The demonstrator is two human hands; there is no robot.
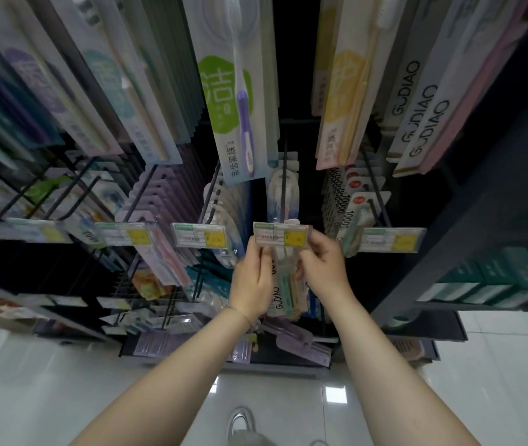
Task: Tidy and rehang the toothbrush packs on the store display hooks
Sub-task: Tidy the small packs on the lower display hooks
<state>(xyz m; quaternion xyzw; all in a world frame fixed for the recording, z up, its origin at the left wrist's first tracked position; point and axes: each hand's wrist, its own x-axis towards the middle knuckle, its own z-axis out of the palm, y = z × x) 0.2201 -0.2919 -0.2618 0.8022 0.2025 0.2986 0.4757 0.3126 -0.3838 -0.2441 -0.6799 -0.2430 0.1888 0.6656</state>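
My left hand (pixel 254 278) and my right hand (pixel 323 265) are both raised to the middle display hook (pixel 283 185), just under its price tag holder (pixel 282 234). Between them hangs a toothbrush pack (pixel 285 278) with "GUDIAO" print, and the fingers of both hands pinch its top edge at the hook's tip. More packs (pixel 283 191) hang further back on the same hook. A green-labelled pack (pixel 233 91) with a purple toothbrush hangs on the row above.
Neighbouring hooks left and right carry rows of packs behind price tags (pixel 199 239) (pixel 391 240). Lower hooks hold more packs (pixel 304 344). A dark shelf upright (pixel 449 233) with boxes stands at right. White floor tiles and my shoe (pixel 240 420) lie below.
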